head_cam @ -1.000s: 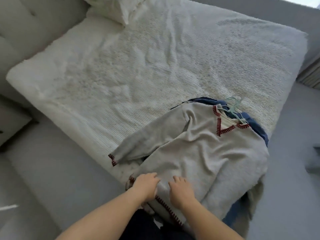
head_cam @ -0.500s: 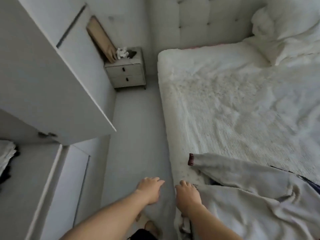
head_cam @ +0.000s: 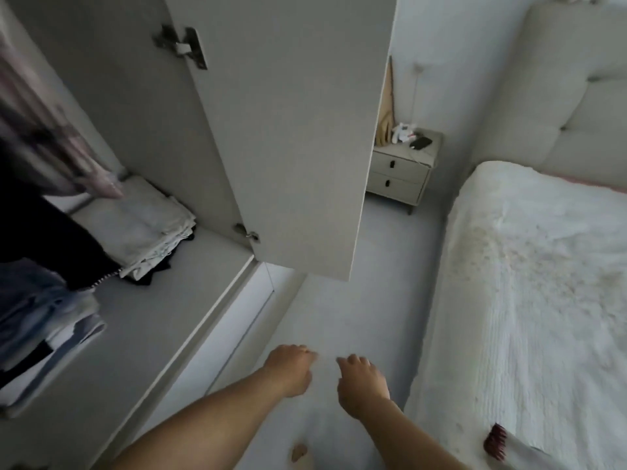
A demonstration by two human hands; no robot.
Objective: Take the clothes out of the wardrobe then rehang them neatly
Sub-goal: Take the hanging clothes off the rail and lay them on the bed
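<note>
Clothes [head_cam: 37,137] hang inside the open wardrobe [head_cam: 142,106] on the left, a pinkish garment above dark ones, blurred by motion. Below them on the wardrobe floor sits a folded pale stack [head_cam: 149,228], and nearer the camera a bluish folded pile [head_cam: 47,320]. The wardrobe door [head_cam: 291,130] stands swung wide, its hinge [head_cam: 183,45] showing near the top. Both arms reach forward over the grey floor [head_cam: 356,300], between wardrobe and bed [head_cam: 529,283]. Left hand [head_cam: 288,366] hangs in the air with fingers loosely curled, gripping nothing. Right hand [head_cam: 361,381] is just beside it, apart from it, fingers also loosely bent and holding nothing. At the lower right, a grey sleeve with a dark red cuff [head_cam: 496,445] lies at the bed's edge. Beyond the door, a small two-drawer nightstand [head_cam: 400,174] stands against the wall beside the padded headboard [head_cam: 576,96], with a dark phone [head_cam: 420,142] and small white items on top.
</note>
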